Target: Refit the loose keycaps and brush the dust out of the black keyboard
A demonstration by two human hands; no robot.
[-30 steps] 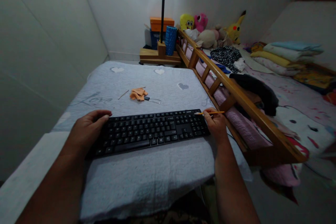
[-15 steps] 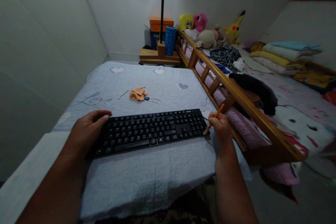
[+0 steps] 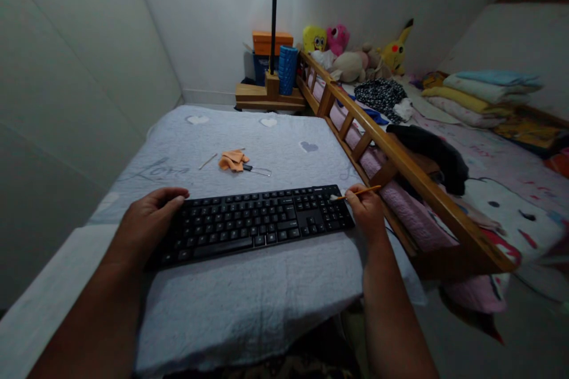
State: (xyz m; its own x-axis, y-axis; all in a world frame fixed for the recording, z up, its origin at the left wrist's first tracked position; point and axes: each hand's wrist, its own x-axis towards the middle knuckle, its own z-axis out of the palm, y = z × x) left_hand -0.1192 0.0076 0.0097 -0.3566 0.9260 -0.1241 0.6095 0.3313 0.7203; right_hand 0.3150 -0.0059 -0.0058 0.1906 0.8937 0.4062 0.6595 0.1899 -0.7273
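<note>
Pinched around the orange handle of a slim brush (image 3: 357, 193), the right grip (image 3: 368, 212) sits just beside the right end of a black keyboard (image 3: 267, 219). The brush lies across the fingertips, its long axis running mostly left to right: pale bristles point left and slightly near, over the far part of the number keys, while the handle end points right and slightly far. Whether the bristles touch the keys cannot be told.

The left grip (image 3: 149, 219) rests on the keyboard's left end, thumb and index finger close together at its far corner; the other fingers are hidden, so how firmly it holds cannot be told. The keyboard lies flat on a pale bedcover (image 3: 249, 308), lengthwise left to right, its right end slightly farther away.

"Love" is readable on the bedcover, left of an orange rag (image 3: 233, 160). Light lettering at the keyboard's far right edge is too small to read.
</note>
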